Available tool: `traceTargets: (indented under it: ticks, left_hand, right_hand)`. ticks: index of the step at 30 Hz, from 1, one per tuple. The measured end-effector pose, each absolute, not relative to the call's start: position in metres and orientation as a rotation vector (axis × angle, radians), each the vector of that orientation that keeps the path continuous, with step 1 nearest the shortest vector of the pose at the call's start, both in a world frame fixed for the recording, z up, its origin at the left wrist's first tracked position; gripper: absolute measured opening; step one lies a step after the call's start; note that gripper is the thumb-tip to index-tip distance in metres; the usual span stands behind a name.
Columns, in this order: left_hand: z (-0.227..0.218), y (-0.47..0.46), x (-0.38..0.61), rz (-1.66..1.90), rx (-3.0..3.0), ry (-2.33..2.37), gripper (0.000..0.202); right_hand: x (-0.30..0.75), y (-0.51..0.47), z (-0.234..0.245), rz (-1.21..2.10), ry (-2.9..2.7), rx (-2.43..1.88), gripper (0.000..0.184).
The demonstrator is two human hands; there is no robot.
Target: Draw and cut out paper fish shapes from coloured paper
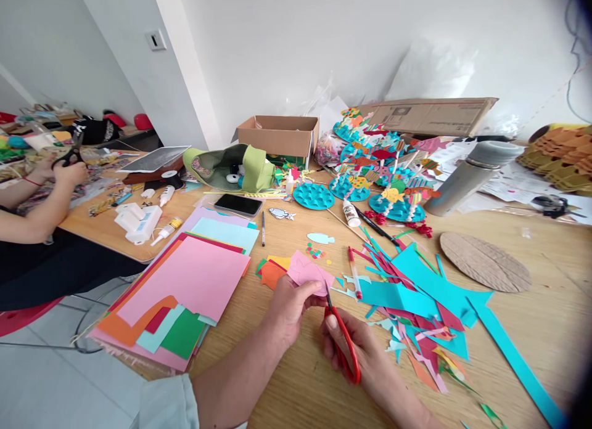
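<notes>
My left hand (289,306) pinches a small pink paper piece (308,272) just above the wooden table (531,330). My right hand (358,349) grips red-handled scissors (341,336), whose blades point up at the lower right edge of the pink piece. Both hands are closed on what they hold, near the table's front edge.
A stack of coloured paper sheets (185,287) lies to the left, teal and red scraps (425,299) to the right. Behind are a phone (238,204), glue bottle (351,214), red pen (354,273), cardboard disc (485,262), steel flask (472,176), fish crafts (379,170), box (277,136). Another person (41,195) cuts at far left.
</notes>
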State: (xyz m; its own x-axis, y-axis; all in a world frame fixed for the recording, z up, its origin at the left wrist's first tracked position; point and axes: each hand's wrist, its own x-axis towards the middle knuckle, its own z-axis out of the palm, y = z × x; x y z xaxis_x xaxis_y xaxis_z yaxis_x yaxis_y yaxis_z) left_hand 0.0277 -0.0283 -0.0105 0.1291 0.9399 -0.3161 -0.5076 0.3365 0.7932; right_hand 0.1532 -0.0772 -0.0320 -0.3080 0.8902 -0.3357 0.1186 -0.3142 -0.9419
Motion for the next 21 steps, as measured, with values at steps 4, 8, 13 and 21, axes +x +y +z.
traceTargets:
  ticks: [4,8,13,21]
  left_hand:
    - [-0.0108,-0.0284,0.0275,1.145,0.575,0.924,0.014]
    - [-0.0112,-0.029,0.0276,1.142,0.578,0.929,0.015]
    - [-0.0105,-0.0299,0.0284,1.128,0.606,0.943,0.015]
    - [-0.012,-0.0276,0.0279,1.138,0.633,0.984,0.014]
  right_hand:
    - [0.154,-0.0777,-0.033,1.68,-1.329,-1.323,0.054]
    - [0.1543,-0.0776,-0.034,1.699,-1.317,-1.321,0.054]
    - [0.1539,-0.0762,-0.0338,1.688,-1.342,-1.319,0.054]
    - [0.1535,-0.0774,-0.0314,1.699,-1.327,-1.323,0.052]
